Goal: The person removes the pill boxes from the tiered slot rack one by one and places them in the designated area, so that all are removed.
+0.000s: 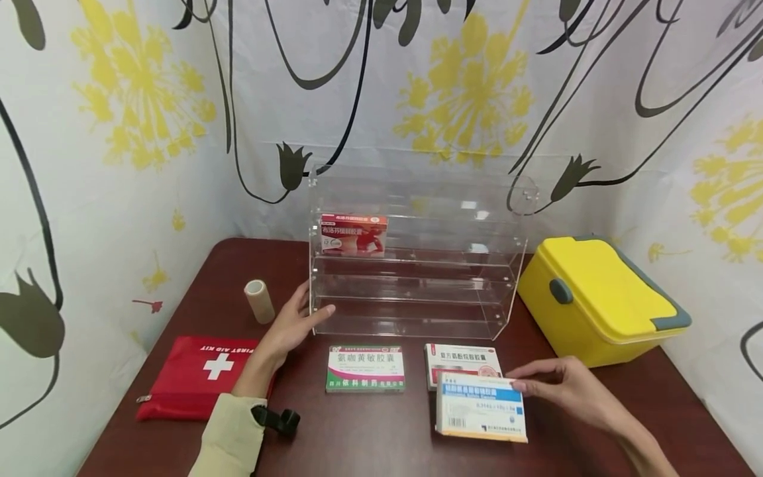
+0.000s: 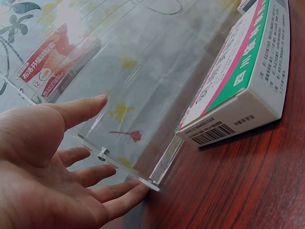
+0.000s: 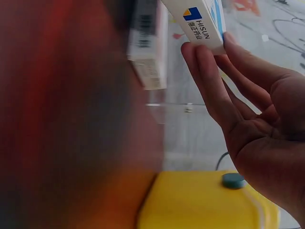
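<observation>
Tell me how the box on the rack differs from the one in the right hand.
The rack box is mainly red; the held box is mainly white and blue. The rack box rests on the clear rack; the right hand pinches the held box. Both carry printed lettering.

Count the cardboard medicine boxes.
4: red box on the clear acrylic rack; green-white box on the brown table; red-white box there, partly behind the blue-white box held by the right hand. Others may be hidden.
</observation>
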`<state>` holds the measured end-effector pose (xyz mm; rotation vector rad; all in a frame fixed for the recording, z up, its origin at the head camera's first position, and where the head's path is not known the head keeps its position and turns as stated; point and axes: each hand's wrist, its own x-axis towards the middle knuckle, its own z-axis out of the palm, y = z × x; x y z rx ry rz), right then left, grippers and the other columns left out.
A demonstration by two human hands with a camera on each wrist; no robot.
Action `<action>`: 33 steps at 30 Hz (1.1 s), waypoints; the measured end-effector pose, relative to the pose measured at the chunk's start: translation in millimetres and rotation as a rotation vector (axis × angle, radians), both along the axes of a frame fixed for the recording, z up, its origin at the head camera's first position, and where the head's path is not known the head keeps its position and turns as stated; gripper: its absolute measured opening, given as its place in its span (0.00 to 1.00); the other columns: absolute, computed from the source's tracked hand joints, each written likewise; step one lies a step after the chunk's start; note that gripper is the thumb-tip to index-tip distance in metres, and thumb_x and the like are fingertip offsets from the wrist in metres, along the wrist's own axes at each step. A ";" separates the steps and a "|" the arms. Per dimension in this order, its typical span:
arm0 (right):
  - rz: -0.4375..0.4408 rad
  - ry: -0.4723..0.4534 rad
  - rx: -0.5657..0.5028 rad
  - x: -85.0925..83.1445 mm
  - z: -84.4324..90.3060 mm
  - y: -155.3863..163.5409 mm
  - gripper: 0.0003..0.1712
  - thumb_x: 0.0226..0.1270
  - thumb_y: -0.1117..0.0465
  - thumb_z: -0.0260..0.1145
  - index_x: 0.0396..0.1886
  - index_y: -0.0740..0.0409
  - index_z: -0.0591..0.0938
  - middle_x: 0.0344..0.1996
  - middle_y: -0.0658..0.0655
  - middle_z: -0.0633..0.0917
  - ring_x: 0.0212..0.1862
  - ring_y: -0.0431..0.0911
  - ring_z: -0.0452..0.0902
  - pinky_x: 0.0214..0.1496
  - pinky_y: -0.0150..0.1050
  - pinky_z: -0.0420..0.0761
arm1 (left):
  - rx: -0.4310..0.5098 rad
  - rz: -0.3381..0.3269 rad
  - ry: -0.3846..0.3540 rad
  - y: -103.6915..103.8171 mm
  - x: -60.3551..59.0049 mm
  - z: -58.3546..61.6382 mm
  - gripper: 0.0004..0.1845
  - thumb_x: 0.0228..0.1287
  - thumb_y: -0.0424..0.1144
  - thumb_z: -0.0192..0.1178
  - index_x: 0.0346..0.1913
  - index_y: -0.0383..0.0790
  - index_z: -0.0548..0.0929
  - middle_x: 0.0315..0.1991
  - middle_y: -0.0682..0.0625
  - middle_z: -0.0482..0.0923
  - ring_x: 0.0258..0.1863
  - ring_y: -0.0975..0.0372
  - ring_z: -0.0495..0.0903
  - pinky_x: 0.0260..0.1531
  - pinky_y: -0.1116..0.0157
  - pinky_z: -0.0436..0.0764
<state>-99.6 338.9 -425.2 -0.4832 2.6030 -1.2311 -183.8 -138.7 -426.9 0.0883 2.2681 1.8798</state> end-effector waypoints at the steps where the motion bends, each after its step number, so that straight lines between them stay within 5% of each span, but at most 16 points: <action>1: -0.001 -0.027 -0.002 3.4 -4.5 1.4 0.12 0.67 0.54 0.68 0.47 0.48 0.88 0.38 0.47 0.88 0.36 0.41 0.81 0.36 0.34 0.81 | 0.001 -0.003 0.003 0.6 1.6 3.0 0.44 0.67 0.46 0.64 0.78 0.44 0.50 0.74 0.41 0.57 0.69 0.43 0.62 0.63 0.46 0.65; 18: 0.013 -0.107 0.020 16.3 -30.7 -0.7 0.11 0.66 0.52 0.68 0.44 0.48 0.89 0.39 0.46 0.88 0.35 0.39 0.81 0.36 0.33 0.81 | 0.004 -0.002 -0.016 0.8 0.1 2.6 0.43 0.68 0.43 0.63 0.78 0.45 0.49 0.74 0.42 0.56 0.69 0.43 0.62 0.64 0.46 0.64; 28: 0.002 -0.081 0.068 9.9 -30.8 -6.3 0.12 0.65 0.49 0.69 0.43 0.48 0.89 0.37 0.45 0.88 0.32 0.40 0.83 0.34 0.33 0.80 | 0.017 0.013 -0.005 -1.7 2.4 7.9 0.43 0.67 0.44 0.63 0.77 0.44 0.51 0.74 0.42 0.57 0.69 0.43 0.62 0.64 0.46 0.64; 33: -0.021 -0.063 0.088 10.7 -15.3 3.2 0.16 0.68 0.50 0.66 0.49 0.52 0.87 0.37 0.46 0.88 0.35 0.41 0.84 0.38 0.33 0.81 | -0.001 0.009 -0.013 -0.2 1.3 2.5 0.44 0.67 0.45 0.64 0.78 0.45 0.50 0.75 0.43 0.55 0.69 0.43 0.61 0.64 0.46 0.64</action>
